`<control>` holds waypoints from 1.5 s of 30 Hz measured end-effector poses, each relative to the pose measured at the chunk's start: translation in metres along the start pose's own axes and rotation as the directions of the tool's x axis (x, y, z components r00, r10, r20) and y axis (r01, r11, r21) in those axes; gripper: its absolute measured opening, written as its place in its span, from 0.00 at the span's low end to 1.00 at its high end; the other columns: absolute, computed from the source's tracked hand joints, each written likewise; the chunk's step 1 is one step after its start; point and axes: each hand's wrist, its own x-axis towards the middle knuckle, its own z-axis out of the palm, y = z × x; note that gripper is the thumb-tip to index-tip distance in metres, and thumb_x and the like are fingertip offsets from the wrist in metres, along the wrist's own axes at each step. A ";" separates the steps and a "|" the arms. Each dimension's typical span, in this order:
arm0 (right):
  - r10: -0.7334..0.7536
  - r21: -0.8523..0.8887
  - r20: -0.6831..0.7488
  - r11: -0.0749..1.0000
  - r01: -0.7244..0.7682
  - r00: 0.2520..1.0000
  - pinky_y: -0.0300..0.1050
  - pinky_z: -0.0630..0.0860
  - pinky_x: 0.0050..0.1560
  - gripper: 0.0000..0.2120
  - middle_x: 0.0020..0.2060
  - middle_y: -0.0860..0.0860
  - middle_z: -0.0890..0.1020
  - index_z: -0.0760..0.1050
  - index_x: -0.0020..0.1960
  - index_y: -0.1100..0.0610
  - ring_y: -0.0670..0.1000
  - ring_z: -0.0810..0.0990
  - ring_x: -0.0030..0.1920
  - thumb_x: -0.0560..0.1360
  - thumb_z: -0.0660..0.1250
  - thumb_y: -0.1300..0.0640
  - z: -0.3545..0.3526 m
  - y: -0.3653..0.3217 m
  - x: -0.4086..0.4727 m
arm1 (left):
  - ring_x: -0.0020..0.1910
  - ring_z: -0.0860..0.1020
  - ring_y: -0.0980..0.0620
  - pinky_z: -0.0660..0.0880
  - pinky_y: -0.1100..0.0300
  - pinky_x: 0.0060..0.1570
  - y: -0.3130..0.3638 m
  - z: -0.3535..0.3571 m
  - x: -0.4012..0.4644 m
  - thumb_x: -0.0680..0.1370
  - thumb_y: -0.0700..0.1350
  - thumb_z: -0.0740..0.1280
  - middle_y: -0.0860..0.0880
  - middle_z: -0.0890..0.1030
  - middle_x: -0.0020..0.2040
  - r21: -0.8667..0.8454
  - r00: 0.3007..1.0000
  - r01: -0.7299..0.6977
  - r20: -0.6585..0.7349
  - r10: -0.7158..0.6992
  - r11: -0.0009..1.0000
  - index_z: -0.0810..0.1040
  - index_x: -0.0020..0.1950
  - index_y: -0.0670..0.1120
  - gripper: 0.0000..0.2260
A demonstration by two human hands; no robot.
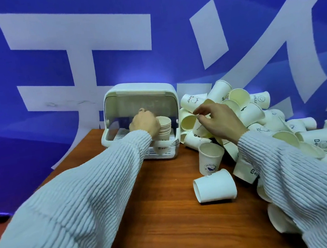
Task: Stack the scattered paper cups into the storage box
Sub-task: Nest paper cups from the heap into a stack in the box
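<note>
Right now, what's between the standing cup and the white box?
Nothing, just bare brown table. In the head view, the upright cup stands apart from the box, with only wood showing between them.

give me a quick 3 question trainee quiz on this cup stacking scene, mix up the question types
1. True or false: the storage box has its lid raised.
2. Which hand is at the nested cup stack inside the box? A) left hand B) right hand
3. Fill in: the lone cup nearest the camera lies on its ____ on the table.

Key: 1 true; 2 A; 3 side
</note>
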 end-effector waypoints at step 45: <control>-0.120 0.078 -0.001 0.990 0.119 0.993 0.54 0.78 0.63 0.12 0.57 0.49 0.87 0.84 0.62 0.52 0.52 0.83 0.59 0.81 0.66 0.56 0.042 -0.075 0.046 | 0.64 0.75 0.49 0.77 0.47 0.64 -0.061 -0.055 -0.042 0.60 0.61 0.76 0.51 0.73 0.66 -0.774 0.965 -0.140 -0.247 -0.091 0.618 0.63 0.69 0.58 0.40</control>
